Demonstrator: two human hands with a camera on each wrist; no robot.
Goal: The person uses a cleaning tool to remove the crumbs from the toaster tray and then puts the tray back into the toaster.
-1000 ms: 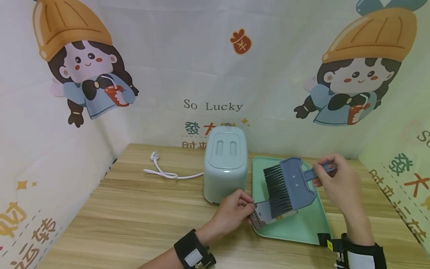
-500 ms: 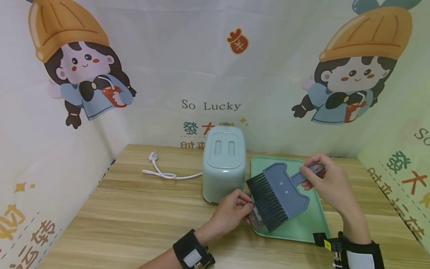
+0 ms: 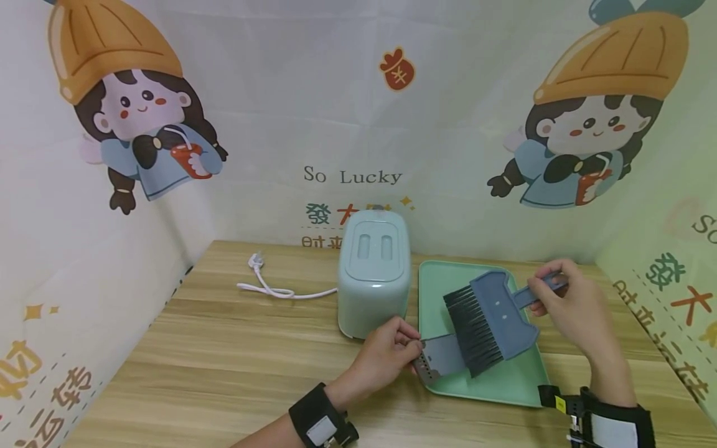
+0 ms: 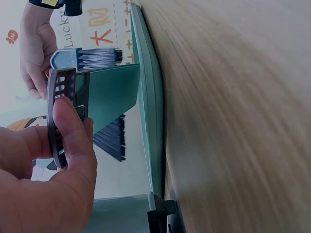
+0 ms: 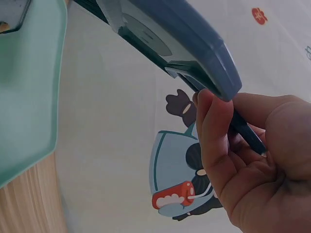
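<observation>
My left hand [image 3: 386, 358] pinches the perforated end of a grey metal crumb tray [image 3: 442, 356], thumb on one face and fingers on the other. In the left wrist view the slotted, curved end of the crumb tray [image 4: 59, 83] shows between the digits. My right hand [image 3: 574, 308] grips the short handle of a wide blue brush [image 3: 498, 317] with dark bristles. Those bristles overlap the far part of the crumb tray and hide it in the head view. In the right wrist view, a brown crumb lies at the corner of the crumb tray [image 5: 14, 12].
Beneath both tools, a mint green serving tray [image 3: 504, 389] lies on the wooden table [image 3: 224, 367]. A pale green toaster [image 3: 375, 305] with a covered top stands left of it. Its white cord [image 3: 291, 294] and plug [image 3: 255, 261] lie on the table. Printed cloth hangs behind.
The brush swept left along the crumb tray almost to my left fingers, then came back right, baring the near part of the metal. My left hand has kept its grip in place.
</observation>
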